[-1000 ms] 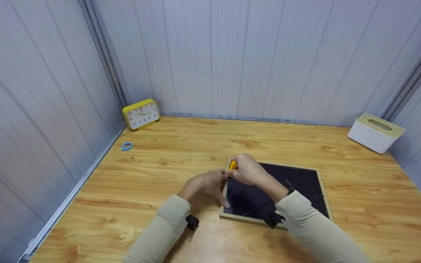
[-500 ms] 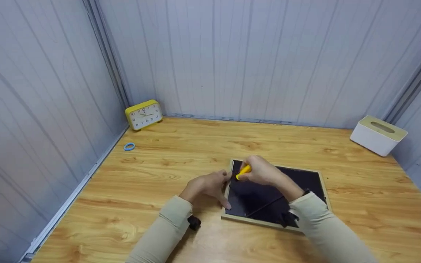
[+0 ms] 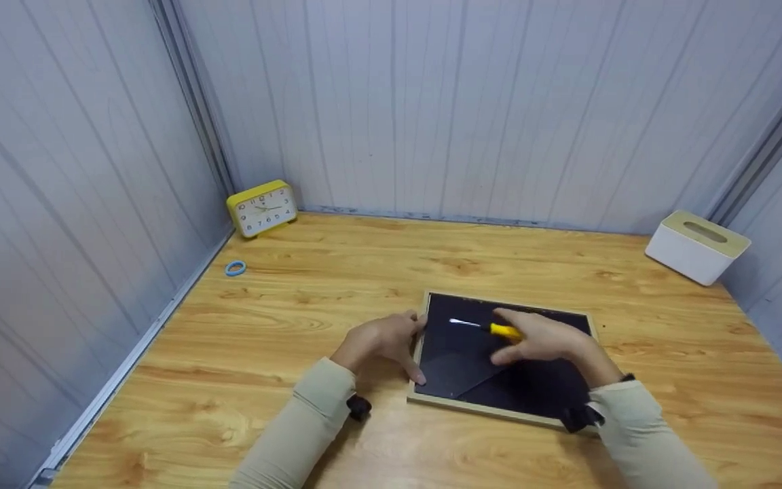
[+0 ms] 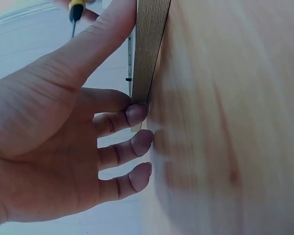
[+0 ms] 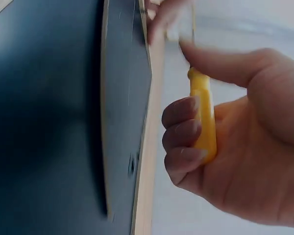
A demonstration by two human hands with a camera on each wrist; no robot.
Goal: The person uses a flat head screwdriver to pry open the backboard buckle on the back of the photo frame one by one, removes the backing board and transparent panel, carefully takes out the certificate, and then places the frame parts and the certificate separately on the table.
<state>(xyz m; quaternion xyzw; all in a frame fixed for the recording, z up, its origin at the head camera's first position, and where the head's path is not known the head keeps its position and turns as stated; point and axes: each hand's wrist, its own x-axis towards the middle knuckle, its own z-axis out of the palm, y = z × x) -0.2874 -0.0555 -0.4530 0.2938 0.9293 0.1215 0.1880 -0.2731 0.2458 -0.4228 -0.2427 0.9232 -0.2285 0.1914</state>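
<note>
A picture frame with a pale wooden border and a black back panel lies face down on the table. My left hand steadies its left side, thumb over the near corner and fingertips against the wooden edge. In the left wrist view the left hand's fingers are spread and slightly bent. My right hand holds a screwdriver by its yellow handle above the panel, the metal shaft pointing left. In the right wrist view, three fingers curl round the screwdriver's handle, with the thumb by its collar.
A yellow alarm clock stands at the back left, with a blue ring in front of it. At the back right is a white tissue box with a wooden lid. Panel walls enclose the table's back and sides.
My right hand has moved right with the screwdriver, from the frame's far left edge to over the panel, and the shaft now shows. My left hand stays at the frame's left side.
</note>
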